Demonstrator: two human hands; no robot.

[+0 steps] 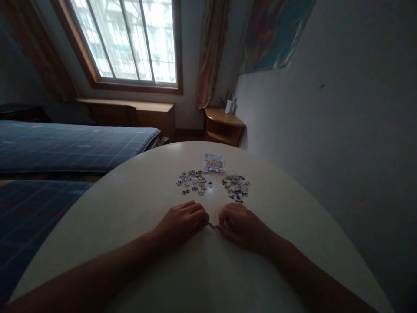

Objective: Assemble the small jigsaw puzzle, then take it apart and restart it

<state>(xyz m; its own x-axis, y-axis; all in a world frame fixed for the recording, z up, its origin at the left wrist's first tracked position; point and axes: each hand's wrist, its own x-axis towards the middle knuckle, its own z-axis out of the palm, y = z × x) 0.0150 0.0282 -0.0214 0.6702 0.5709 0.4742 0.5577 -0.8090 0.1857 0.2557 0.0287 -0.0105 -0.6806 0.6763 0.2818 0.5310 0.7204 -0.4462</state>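
My left hand [185, 221] and my right hand [241, 226] face each other low over the table, fingers closed in pinches. Between their fingertips a small, thin, dark puzzle piece [213, 226] shows, gripped at its left and right ends; whether it is one piece or two joined I cannot tell. Beyond the left hand lies a loose pile of jigsaw pieces [192, 179]. A second pile of pieces [236, 187] is just past the right hand, with bluer pieces at its near edge. One single dark blue piece [210, 184] rests between the piles.
A small printed picture sheet or packet [214, 163] lies behind the piles on the round white table [146, 174]. Left of the table is a bed with a blue plaid cover [74, 145]. A wooden corner stand [224, 118] and a white wall [293, 130] are beyond and to the right.
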